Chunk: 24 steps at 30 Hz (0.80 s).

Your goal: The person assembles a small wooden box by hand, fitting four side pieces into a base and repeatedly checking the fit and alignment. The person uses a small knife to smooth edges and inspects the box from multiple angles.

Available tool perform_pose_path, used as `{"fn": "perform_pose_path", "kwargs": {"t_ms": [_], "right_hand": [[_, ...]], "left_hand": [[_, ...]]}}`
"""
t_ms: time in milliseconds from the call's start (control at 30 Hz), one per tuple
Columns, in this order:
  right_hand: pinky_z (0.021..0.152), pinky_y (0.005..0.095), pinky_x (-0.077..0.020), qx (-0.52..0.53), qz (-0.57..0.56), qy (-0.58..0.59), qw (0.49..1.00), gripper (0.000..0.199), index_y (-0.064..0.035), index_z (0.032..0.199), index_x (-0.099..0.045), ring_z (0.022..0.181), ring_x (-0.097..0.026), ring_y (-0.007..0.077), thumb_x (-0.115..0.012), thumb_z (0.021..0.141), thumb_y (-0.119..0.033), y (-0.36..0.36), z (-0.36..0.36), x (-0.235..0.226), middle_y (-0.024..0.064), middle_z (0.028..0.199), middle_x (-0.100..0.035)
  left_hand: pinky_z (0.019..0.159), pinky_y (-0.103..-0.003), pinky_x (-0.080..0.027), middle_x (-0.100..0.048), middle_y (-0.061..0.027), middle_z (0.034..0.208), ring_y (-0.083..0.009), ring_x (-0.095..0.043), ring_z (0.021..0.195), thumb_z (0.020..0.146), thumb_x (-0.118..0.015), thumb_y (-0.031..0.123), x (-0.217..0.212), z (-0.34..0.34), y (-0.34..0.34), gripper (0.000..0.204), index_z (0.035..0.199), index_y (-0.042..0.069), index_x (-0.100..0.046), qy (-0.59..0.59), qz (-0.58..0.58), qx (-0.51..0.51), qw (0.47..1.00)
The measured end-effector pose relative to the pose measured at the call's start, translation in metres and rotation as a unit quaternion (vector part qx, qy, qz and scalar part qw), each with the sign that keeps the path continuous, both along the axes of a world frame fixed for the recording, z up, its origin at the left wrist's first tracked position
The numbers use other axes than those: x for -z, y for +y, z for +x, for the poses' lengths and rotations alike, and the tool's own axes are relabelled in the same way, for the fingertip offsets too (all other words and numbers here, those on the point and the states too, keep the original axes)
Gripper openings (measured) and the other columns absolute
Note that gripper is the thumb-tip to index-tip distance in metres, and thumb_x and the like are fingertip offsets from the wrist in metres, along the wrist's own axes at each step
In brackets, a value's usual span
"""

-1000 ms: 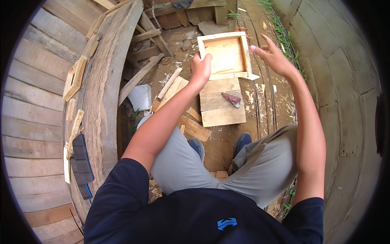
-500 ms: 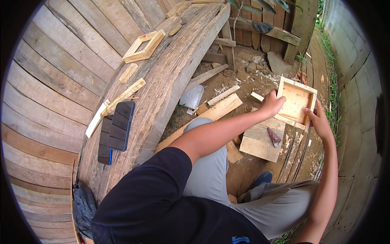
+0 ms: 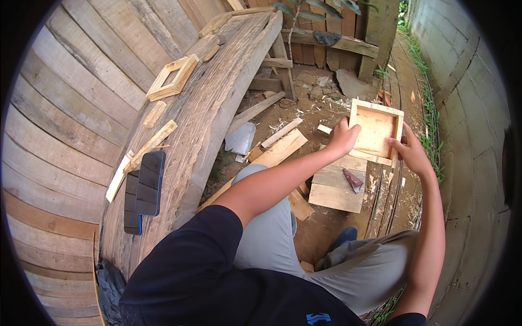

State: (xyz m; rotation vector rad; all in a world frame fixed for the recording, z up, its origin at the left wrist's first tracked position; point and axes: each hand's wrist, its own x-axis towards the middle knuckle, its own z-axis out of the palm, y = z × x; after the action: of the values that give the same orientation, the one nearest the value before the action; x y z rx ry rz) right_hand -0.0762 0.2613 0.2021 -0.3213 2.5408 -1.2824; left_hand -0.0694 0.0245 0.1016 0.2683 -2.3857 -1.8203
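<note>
A shallow square wooden box (image 3: 375,129) of pale wood is held up in the air, its hollow side facing me. My left hand (image 3: 343,137) grips its left wall, with the thumb over the rim. On the opposite side my right hand (image 3: 411,150) is closed around the right wall, the thumb reaching inside and the fingers hidden behind. Below the box lies a wooden board (image 3: 338,187) on the ground, with a folded, dark reddish piece (image 3: 352,180) resting on it that looks like sandpaper.
A long plank bench (image 3: 201,117) runs along the left, bearing an open wooden frame (image 3: 173,77), wood strips (image 3: 151,145) and two phones (image 3: 150,182). Offcuts (image 3: 280,148) and shavings litter the dirt floor. A block wall (image 3: 462,108) stands on the right.
The whole view has shifted, so bench, box and hands sit further left in the picture. Both hands keep their hold on the box, which is turned slightly.
</note>
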Motion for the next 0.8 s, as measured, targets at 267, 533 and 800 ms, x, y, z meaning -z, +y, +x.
{"fn": "perform_pose_path", "kwargs": {"t_ms": [267,533,800], "right_hand": [[0.074,0.0353,-0.0527,0.009,0.052,0.000,0.999,0.081,-0.0002,0.160,-0.032,0.086,-0.064,0.0206,-0.071,0.096,-0.031,-0.001,0.006,-0.010,0.0157,0.101,-0.067],[0.063,0.0291,-0.0498,0.007,0.064,0.003,0.998,0.081,-0.0041,0.162,-0.028,0.075,-0.057,0.0135,-0.070,0.098,-0.033,0.001,0.004,-0.005,0.0108,0.098,-0.066],[0.063,0.0292,-0.0500,0.001,0.061,0.006,0.998,0.080,-0.0049,0.161,-0.029,0.075,-0.058,0.0131,-0.070,0.098,-0.033,-0.001,0.005,-0.005,0.0098,0.096,-0.066]], "left_hand": [[0.092,-0.042,-0.052,-0.074,-0.0221,0.108,-0.0322,-0.070,0.103,0.089,-0.062,0.031,-0.010,0.005,-0.001,0.045,0.114,-0.007,-0.066,-0.003,0.033,0.009,0.999],[0.088,-0.038,-0.052,-0.073,-0.0174,0.105,-0.0254,-0.070,0.099,0.091,-0.060,0.027,0.000,-0.001,-0.002,0.042,0.115,-0.008,-0.065,0.006,0.035,0.027,0.999],[0.090,-0.039,-0.052,-0.074,-0.0188,0.107,-0.0259,-0.070,0.101,0.090,-0.061,0.025,-0.003,0.002,-0.004,0.042,0.116,-0.008,-0.065,-0.001,0.018,0.021,1.000]]}}
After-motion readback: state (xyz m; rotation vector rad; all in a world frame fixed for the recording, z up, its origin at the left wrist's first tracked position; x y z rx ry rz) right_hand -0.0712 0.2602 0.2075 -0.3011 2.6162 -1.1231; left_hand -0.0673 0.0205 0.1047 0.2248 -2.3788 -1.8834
